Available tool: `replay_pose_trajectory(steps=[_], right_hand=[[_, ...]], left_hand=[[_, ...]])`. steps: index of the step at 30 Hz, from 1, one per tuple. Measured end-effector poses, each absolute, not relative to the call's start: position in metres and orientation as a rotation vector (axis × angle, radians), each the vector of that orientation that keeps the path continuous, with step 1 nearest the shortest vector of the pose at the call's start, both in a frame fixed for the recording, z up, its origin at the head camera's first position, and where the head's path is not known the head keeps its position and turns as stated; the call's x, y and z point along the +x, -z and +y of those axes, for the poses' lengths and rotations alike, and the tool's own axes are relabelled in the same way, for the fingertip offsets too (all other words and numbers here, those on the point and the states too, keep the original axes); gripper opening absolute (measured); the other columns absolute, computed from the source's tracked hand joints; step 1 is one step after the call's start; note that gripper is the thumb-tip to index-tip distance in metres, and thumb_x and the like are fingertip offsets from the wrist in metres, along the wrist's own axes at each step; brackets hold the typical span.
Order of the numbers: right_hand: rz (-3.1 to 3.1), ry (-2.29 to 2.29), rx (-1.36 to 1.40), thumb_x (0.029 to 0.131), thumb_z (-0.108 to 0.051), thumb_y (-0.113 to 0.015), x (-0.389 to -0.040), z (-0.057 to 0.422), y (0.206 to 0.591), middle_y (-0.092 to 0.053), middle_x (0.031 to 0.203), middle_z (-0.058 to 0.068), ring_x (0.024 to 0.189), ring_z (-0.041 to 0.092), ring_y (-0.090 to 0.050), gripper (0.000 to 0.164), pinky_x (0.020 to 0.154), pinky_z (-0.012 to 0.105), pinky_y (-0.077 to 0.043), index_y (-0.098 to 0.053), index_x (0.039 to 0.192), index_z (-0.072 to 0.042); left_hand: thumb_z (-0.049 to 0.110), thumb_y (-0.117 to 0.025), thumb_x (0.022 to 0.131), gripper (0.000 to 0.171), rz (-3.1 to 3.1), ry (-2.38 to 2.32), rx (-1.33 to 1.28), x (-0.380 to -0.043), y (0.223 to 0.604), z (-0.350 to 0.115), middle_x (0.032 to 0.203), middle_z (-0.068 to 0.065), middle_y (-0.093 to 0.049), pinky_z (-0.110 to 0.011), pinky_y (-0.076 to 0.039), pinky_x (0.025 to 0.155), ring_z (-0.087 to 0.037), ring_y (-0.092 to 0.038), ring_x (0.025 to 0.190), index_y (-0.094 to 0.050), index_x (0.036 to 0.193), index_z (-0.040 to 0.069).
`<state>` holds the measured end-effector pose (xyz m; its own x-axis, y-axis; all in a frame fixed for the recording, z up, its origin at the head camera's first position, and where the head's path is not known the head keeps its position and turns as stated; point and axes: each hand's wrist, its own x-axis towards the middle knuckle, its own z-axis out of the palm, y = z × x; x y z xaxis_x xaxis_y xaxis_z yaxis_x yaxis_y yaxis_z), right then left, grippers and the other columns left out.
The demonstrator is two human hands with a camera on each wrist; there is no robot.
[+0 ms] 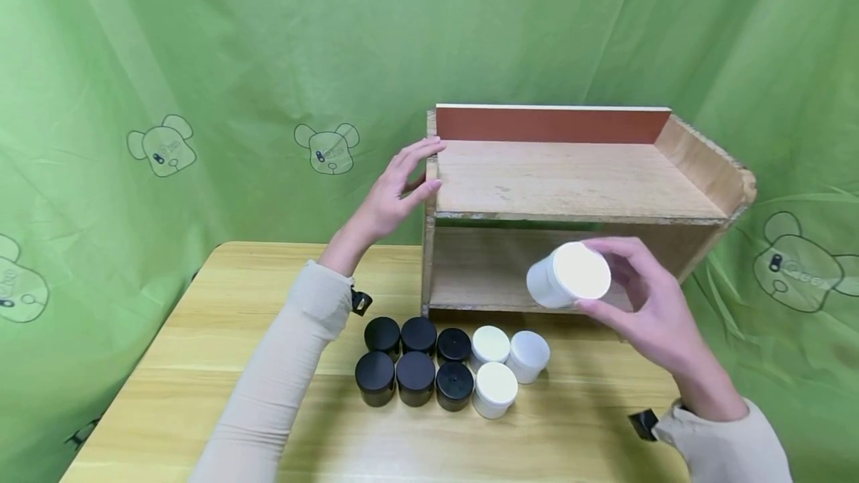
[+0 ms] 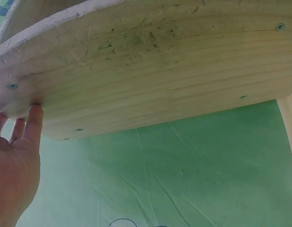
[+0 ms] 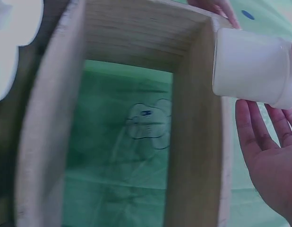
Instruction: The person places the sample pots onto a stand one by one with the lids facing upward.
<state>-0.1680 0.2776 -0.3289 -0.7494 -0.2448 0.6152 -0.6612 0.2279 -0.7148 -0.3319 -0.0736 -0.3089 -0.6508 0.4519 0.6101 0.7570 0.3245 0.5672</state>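
My right hand (image 1: 647, 304) holds a white lidded jar (image 1: 569, 274) between thumb and fingers, tilted, in front of the wooden shelf's lower compartment. The right wrist view shows the same white jar (image 3: 252, 66) beside the shelf board's front edge. With fingers fairly straight, my left hand (image 1: 392, 196) touches the left side panel of the two-tier wooden shelf (image 1: 577, 177). In the left wrist view its fingertips rest against the outer face of that panel (image 2: 150, 75). Several black-lidded jars (image 1: 415, 377) and 3 white jars (image 1: 495, 390) stand in two rows before the shelf.
The shelf stands at the back right of a light wooden table (image 1: 235, 304). A red-brown strip (image 1: 553, 125) runs along the back of its upper tier. Behind everything hangs a green curtain (image 1: 268, 43) with bear-head drawings.
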Motion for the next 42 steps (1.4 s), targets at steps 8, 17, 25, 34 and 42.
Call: replay_pose_trajectory(steps=[8,17,25,34,42], right_hand=[[-2.028,-1.633,0.837,0.073,0.027,-0.072,-0.188,0.264,0.286,-0.065,0.132,0.005,0.119,0.013,-0.062,0.069,0.104,0.014,-0.051,-0.057,0.137,0.006],[-2.139,-1.588,0.685,0.084,0.007,-0.078,-0.222,0.240,0.248,-0.058,0.138,0.004,0.123,0.018,-0.058,0.061,0.105,0.014,-0.050,-0.058,0.139,-0.008],[-2.215,-1.469,0.608,0.088,-0.012,-0.082,-0.262,0.216,0.225,-0.061,0.131,-0.001,0.114,0.017,-0.059,0.056,0.095,0.020,-0.053,-0.059,0.139,-0.013],[-2.334,-1.424,0.447,0.088,-0.032,-0.083,-0.304,0.183,0.212,-0.059,0.137,0.003,0.110,0.016,-0.064,0.064,0.091,0.022,-0.055,-0.054,0.143,-0.018],[-2.409,-1.345,0.387,0.090,-0.038,-0.080,-0.335,0.158,0.215,-0.053,0.148,0.005,0.111,0.017,-0.057,0.071,0.095,0.026,-0.052,-0.049,0.149,-0.014]], left_hand=[[0.042,-0.053,0.103,0.060,-2.250,1.260,-1.075,-0.332,0.309,-0.073,0.169,-0.002,-0.029,-0.054,-0.038,0.124,-0.009,-0.023,0.155,-0.039,0.159,0.027],[0.043,-0.052,0.102,0.062,-2.254,1.247,-1.064,-0.332,0.310,-0.074,0.170,0.000,-0.029,-0.059,-0.033,0.125,-0.009,-0.023,0.156,-0.039,0.159,0.023],[0.048,-0.050,0.102,0.063,-2.260,1.230,-1.061,-0.333,0.311,-0.074,0.170,0.000,-0.029,-0.065,-0.026,0.126,-0.011,-0.023,0.156,-0.039,0.159,0.024],[0.048,-0.050,0.102,0.062,-2.266,1.215,-1.058,-0.333,0.310,-0.073,0.170,0.001,-0.029,-0.065,-0.025,0.126,-0.009,-0.022,0.156,-0.039,0.159,0.026],[0.046,-0.052,0.103,0.060,-2.260,1.238,-1.071,-0.333,0.310,-0.074,0.170,-0.001,-0.030,-0.062,-0.026,0.127,-0.008,-0.022,0.156,-0.040,0.159,0.026]])
